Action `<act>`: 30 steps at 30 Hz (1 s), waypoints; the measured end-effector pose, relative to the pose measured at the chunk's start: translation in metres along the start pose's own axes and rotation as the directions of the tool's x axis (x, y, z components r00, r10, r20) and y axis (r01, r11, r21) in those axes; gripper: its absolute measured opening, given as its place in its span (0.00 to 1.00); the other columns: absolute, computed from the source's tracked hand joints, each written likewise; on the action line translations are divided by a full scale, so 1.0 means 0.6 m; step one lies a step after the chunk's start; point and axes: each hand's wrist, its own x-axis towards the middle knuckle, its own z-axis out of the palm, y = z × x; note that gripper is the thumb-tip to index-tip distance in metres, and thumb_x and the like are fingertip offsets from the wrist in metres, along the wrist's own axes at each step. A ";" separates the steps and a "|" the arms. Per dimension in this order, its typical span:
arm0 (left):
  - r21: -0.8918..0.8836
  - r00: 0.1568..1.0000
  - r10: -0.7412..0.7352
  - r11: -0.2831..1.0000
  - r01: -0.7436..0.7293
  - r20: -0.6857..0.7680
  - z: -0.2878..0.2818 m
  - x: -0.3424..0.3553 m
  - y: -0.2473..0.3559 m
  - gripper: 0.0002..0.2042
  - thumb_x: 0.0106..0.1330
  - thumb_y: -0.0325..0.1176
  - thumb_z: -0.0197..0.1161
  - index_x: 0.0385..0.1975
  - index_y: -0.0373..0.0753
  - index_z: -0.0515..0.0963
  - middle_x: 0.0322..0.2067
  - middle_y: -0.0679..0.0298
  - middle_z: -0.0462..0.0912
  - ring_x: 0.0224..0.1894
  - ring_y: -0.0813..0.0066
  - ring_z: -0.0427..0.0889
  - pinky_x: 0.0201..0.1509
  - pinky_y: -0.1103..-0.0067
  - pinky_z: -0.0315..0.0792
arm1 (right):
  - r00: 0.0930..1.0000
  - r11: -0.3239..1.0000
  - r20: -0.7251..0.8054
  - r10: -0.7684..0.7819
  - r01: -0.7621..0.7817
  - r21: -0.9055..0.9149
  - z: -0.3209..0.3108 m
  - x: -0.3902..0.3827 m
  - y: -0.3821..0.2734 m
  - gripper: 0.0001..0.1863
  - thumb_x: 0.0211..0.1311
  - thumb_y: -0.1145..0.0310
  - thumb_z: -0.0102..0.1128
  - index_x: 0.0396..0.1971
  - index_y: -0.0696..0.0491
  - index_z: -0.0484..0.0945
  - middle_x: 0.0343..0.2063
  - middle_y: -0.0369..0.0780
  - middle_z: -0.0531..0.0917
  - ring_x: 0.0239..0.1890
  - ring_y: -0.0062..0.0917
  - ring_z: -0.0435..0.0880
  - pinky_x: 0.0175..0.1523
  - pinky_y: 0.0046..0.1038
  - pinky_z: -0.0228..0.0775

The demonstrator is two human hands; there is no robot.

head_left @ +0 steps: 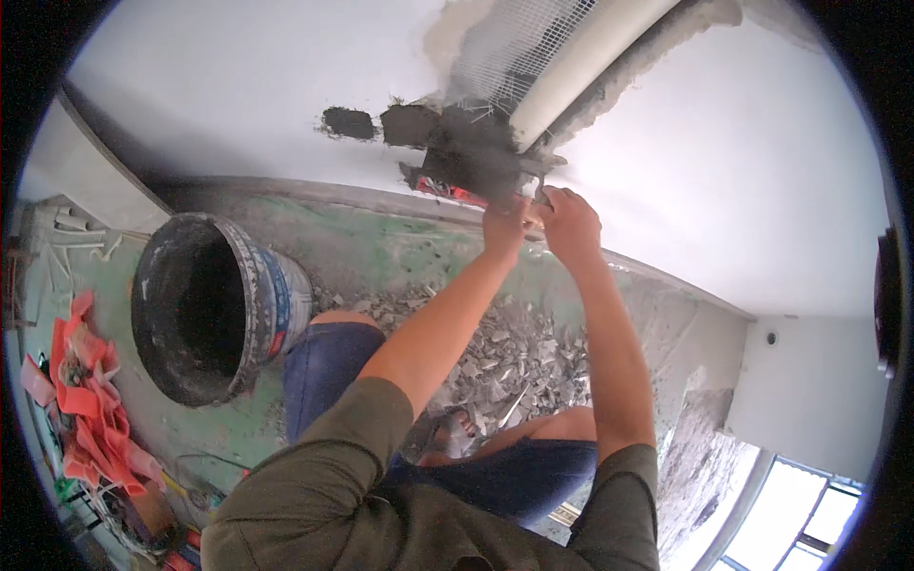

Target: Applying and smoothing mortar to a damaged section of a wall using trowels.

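Both my hands are together at the foot of the white wall, below a dark, wet-looking mortar patch [466, 147]. My right hand [573, 228] is closed around what looks like a trowel [541, 181]; its thin neck shows against the wall, its blade hardly. Just left of it, my left hand [505, 228] has its fingers curled in, and what they hold is hidden. Beside the left hand, a red strip [447, 191] shows at the lower edge of the mortar. A white pipe [590, 71] slants up from the patch, with white mesh [524, 48] along its left side.
A large mortar-stained bucket [276, 295] stands left of my knee, its mouth toward me. Broken rubble [524, 366] covers the floor between my legs. Crumpled red-orange pieces [86, 400] lie at far left. A window [790, 514] is at lower right.
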 end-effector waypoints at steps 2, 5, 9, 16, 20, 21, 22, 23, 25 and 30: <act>-0.113 0.996 -0.060 0.992 0.052 -0.071 0.028 -0.025 0.005 0.07 0.63 0.34 0.63 0.32 0.39 0.74 0.29 0.68 0.77 0.31 0.79 0.76 0.29 0.79 0.71 | 1.000 0.996 0.018 0.024 -0.022 -0.088 -0.001 0.001 0.008 0.14 0.59 0.60 0.56 0.39 0.54 0.78 0.37 0.44 0.81 0.43 0.41 0.79 0.46 0.42 0.72; -0.133 0.992 -0.106 0.986 0.097 -0.063 0.049 -0.049 0.027 0.07 0.63 0.35 0.62 0.30 0.40 0.74 0.27 0.69 0.77 0.29 0.79 0.76 0.29 0.81 0.69 | 0.978 0.980 0.159 0.132 -0.104 -0.169 -0.045 -0.003 0.008 0.15 0.59 0.60 0.56 0.41 0.53 0.78 0.38 0.44 0.81 0.42 0.42 0.80 0.46 0.43 0.72; -0.079 0.996 -0.072 0.994 0.076 0.055 0.031 -0.037 0.032 0.11 0.62 0.35 0.65 0.40 0.39 0.75 0.37 0.67 0.79 0.37 0.75 0.81 0.33 0.79 0.80 | 0.983 0.986 0.080 0.166 -0.165 -0.023 -0.096 -0.002 0.001 0.14 0.59 0.58 0.59 0.35 0.54 0.81 0.29 0.44 0.81 0.35 0.41 0.81 0.40 0.40 0.70; -0.024 0.992 -0.122 0.992 0.123 0.019 0.023 -0.027 0.013 0.11 0.62 0.36 0.66 0.39 0.38 0.74 0.36 0.66 0.79 0.37 0.77 0.81 0.33 0.80 0.80 | 0.997 0.995 0.040 -0.058 0.061 -0.079 -0.116 -0.028 0.000 0.16 0.61 0.60 0.58 0.41 0.56 0.77 0.32 0.45 0.80 0.36 0.41 0.79 0.40 0.38 0.71; -0.050 0.992 -0.112 0.993 0.110 -0.052 0.027 -0.025 0.011 0.09 0.63 0.33 0.65 0.38 0.39 0.74 0.35 0.67 0.79 0.35 0.77 0.80 0.33 0.79 0.80 | 0.975 0.967 0.074 -0.210 0.218 -0.129 -0.064 -0.012 -0.018 0.16 0.61 0.60 0.57 0.42 0.56 0.77 0.35 0.46 0.80 0.39 0.41 0.79 0.42 0.39 0.71; -0.016 0.995 -0.097 0.995 0.097 0.009 0.017 -0.017 0.010 0.08 0.63 0.32 0.64 0.38 0.39 0.74 0.34 0.67 0.78 0.34 0.78 0.79 0.32 0.80 0.79 | 0.985 0.985 0.105 -0.138 0.147 -0.085 -0.048 0.000 -0.027 0.16 0.61 0.60 0.56 0.42 0.56 0.77 0.34 0.46 0.80 0.39 0.42 0.79 0.43 0.40 0.71; 0.017 0.993 -0.094 0.996 0.093 0.073 0.015 -0.018 0.012 0.07 0.63 0.31 0.63 0.38 0.39 0.74 0.34 0.68 0.78 0.33 0.78 0.79 0.31 0.80 0.79 | 0.989 0.996 0.147 -0.032 0.043 -0.074 -0.042 0.014 -0.032 0.15 0.60 0.62 0.56 0.41 0.56 0.77 0.34 0.47 0.80 0.39 0.43 0.79 0.43 0.40 0.72; 0.019 0.993 -0.098 0.995 0.097 0.072 0.020 -0.022 0.011 0.07 0.63 0.31 0.63 0.38 0.39 0.74 0.34 0.68 0.78 0.33 0.78 0.79 0.31 0.80 0.79 | 0.988 0.997 0.150 -0.029 0.040 -0.072 -0.041 0.021 -0.028 0.15 0.60 0.62 0.56 0.41 0.56 0.77 0.34 0.47 0.80 0.39 0.43 0.79 0.43 0.40 0.72; -0.062 0.995 -0.087 0.995 0.084 -0.047 0.032 -0.030 0.008 0.07 0.63 0.29 0.62 0.39 0.39 0.74 0.34 0.67 0.78 0.33 0.78 0.79 0.30 0.80 0.80 | 0.995 0.993 0.099 -0.032 0.043 -0.108 -0.045 0.028 -0.023 0.14 0.60 0.62 0.56 0.41 0.55 0.77 0.34 0.47 0.80 0.39 0.44 0.79 0.43 0.41 0.72; -0.007 0.992 -0.109 0.994 0.109 -0.060 0.028 -0.027 0.015 0.09 0.62 0.31 0.63 0.39 0.38 0.74 0.35 0.66 0.79 0.34 0.77 0.80 0.31 0.78 0.81 | 0.992 0.988 0.127 0.004 0.015 -0.151 -0.062 0.021 -0.022 0.14 0.60 0.61 0.56 0.38 0.55 0.79 0.34 0.46 0.80 0.37 0.44 0.80 0.41 0.41 0.71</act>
